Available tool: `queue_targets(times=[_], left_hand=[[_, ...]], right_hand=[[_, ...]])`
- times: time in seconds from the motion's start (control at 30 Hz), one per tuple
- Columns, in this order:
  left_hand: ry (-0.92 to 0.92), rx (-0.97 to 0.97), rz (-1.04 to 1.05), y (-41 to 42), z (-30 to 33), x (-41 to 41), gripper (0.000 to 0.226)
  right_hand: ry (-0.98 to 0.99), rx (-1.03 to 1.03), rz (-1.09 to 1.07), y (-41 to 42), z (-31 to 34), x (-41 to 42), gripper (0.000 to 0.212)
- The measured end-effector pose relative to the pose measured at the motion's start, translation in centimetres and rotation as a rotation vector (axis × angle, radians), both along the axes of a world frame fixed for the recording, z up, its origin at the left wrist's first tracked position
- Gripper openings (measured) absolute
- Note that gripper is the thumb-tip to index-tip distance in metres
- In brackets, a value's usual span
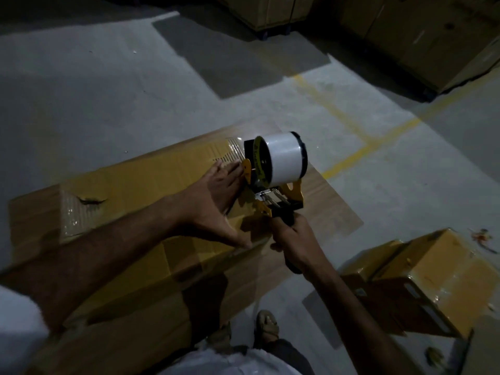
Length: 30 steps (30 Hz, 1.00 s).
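Observation:
A long brown cardboard box (140, 182) lies on the floor in front of me, its top shiny with clear tape. My left hand (216, 196) rests flat on the box top, fingers straight and spread. My right hand (295, 239) grips the black handle of a yellow tape dispenser (270, 169), which carries a fat white roll of tape. The dispenser's front end sits at the box top, just right of my left fingers.
A smaller taped cardboard box (422, 280) stands on the floor at the right. Stacked cartons (405, 31) line the far wall. Yellow lines (359, 147) cross the grey concrete floor. My sandalled feet (266, 327) are by the box's near side.

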State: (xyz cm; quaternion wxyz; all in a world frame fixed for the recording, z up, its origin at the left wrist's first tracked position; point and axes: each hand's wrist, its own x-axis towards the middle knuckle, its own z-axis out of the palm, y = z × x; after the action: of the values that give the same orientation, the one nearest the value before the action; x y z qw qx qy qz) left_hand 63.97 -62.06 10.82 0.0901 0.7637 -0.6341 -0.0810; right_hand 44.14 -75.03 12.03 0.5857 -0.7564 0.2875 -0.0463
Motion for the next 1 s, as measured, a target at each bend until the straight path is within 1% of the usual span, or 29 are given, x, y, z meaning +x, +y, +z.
queue_targets(times=[0.1,0.23,0.27,0.33,0.43,0.5,0.6,0.67,0.77,0.87,0.93,1.0], left_hand=[[-0.052,-0.035,0.031,-0.2,-0.9,-1.1,0.137],[0.036,-0.049,0.051,0.0,-1.3,-1.0,0.136],[0.024,-0.038,0.048,0.0,-1.3,-1.0,0.135],[-0.008,-0.012,0.038,-0.2,-1.5,-1.4,0.126],[0.032,-0.051,-0.048,-0.1,-1.6,-2.3,0.111],[0.071,-0.074,-0.121,-0.2,-1.2,-2.4,0.104],[0.002,-0.073,-0.210,-0.6,-0.6,-2.3,0.091],[-0.012,-0.063,-0.236,-0.7,-0.6,-2.4,0.084],[-0.012,-0.005,-0.200,-0.4,-1.0,-2.7,0.076],[-0.048,0.067,-0.123,-0.2,-1.2,-3.1,0.076],[-0.068,0.076,-0.088,0.0,-1.2,-4.0,0.071],[-0.062,0.068,-0.028,0.3,-1.2,-5.3,0.065]], right_hand=[[0.012,0.067,-0.018,0.1,0.2,-0.7,0.023],[0.051,0.149,-0.097,0.9,0.1,-3.8,0.020],[0.056,0.157,-0.111,1.2,0.0,-5.1,0.019],[0.059,0.180,-0.140,1.7,-0.3,-7.4,0.019],[0.055,0.200,-0.157,2.0,-0.5,-8.4,0.014],[0.041,0.143,-0.133,2.0,-0.4,-7.9,0.013],[0.012,-0.042,-0.074,2.1,-0.2,-7.2,0.022],[-0.018,-0.068,-0.061,2.0,-0.3,-7.4,0.024],[-0.018,-0.001,-0.082,1.7,-0.9,-8.8,0.022],[0.029,0.066,-0.098,1.9,-2.3,-11.6,0.021],[0.081,0.133,-0.108,1.9,-3.6,-13.4,0.022],[0.091,0.227,-0.112,1.8,-4.5,-14.4,0.018]])
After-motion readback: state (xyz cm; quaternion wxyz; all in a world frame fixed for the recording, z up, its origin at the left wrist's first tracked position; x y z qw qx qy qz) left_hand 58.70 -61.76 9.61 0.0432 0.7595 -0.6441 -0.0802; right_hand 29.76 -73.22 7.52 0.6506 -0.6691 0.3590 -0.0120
